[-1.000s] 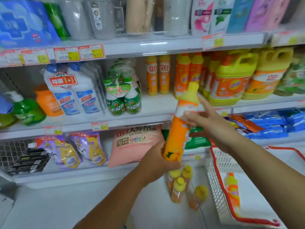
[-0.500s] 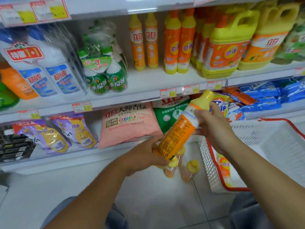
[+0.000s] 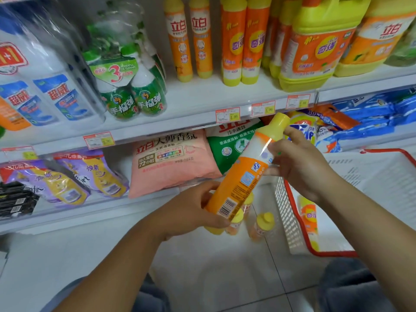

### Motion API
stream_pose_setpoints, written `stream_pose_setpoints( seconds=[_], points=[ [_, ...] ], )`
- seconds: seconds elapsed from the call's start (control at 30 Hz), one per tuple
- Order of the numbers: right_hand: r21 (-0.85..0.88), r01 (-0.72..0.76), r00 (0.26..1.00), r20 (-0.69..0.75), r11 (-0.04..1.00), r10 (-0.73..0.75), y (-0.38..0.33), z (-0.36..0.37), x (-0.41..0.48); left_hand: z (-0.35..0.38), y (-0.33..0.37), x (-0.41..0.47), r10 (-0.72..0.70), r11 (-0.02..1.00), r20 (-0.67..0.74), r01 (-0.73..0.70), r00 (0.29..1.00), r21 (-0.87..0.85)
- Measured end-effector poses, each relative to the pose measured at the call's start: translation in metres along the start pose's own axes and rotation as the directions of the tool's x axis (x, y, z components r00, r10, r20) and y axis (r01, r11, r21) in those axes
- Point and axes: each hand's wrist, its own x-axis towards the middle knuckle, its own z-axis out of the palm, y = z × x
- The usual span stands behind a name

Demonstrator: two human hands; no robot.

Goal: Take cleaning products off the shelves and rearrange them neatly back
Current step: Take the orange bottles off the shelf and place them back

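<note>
The left hand's [image 3: 191,212] fingers [image 3: 208,188] curl round the base of a smooth plastic orange bottle [image 3: 242,179], with the thumb under its barcode end. The right hand's [image 3: 300,167] fingers [image 3: 278,149] wrap the bottle's glossy white upper label, just under the rounded yellow cap [image 3: 278,126]. The bottle is a slim cylinder that tilts with its cap up and to the right, held in the air between both hands.

Directly below the hands, small yellow-capped bottles [image 3: 262,226] stand on the pale tiled floor. Just right of them is a white slatted plastic basket [image 3: 284,221] with a red rim, and one orange bottle [image 3: 309,216] lies inside it. Behind the hands, a soft pink bag [image 3: 171,158] and a green bag [image 3: 227,145] lie on the lower shelf. Above them, tall orange bottles [image 3: 234,41] and a handled yellow jug [image 3: 315,46] stand upright on the white shelf [image 3: 193,95].
</note>
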Motion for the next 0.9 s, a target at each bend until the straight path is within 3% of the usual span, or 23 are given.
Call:
stream_pose_setpoints(
  seconds=[0.07, 0.2, 0.43, 0.6, 0.7, 0.8, 0.9],
  points=[
    [0.004, -0.006, 0.999, 0.042, 1.000, 0.005, 0.001, 0.001, 0.000, 0.007, -0.001, 0.001, 0.023, 0.999, -0.045, -0.021, 0.999, 0.033],
    [-0.240, 0.006, 0.999, 0.039, 0.971, 0.003, 0.000, 0.007, -0.004, 0.022, 0.001, -0.003, 0.108, 0.989, -0.173, -0.087, 0.979, 0.124],
    [-0.170, 0.023, 1.000, -0.001, 0.985, -0.024, -0.001, 0.009, -0.003, 0.014, -0.001, -0.002, -0.027, 1.000, -0.070, 0.028, 0.997, 0.013],
    [-0.193, -0.036, 0.996, 0.068, 0.980, 0.050, -0.003, 0.006, -0.003, 0.014, -0.006, 0.002, 0.008, 0.998, -0.134, 0.001, 0.991, 0.064],
    [-0.311, -0.042, 0.993, 0.089, 0.950, 0.073, -0.005, 0.008, -0.009, 0.014, -0.017, 0.007, 0.019, 0.997, -0.161, -0.007, 0.987, 0.077],
    [-0.349, -0.024, 0.999, 0.033, 0.937, 0.037, 0.009, 0.015, -0.014, 0.008, -0.035, 0.013, 0.027, 0.987, -0.163, -0.001, 0.986, 0.158],
    [-0.401, -0.032, 0.998, -0.057, 0.916, 0.010, 0.041, 0.028, -0.012, -0.011, -0.061, 0.023, 0.036, 0.936, -0.225, 0.045, 0.974, 0.348]
  ],
)
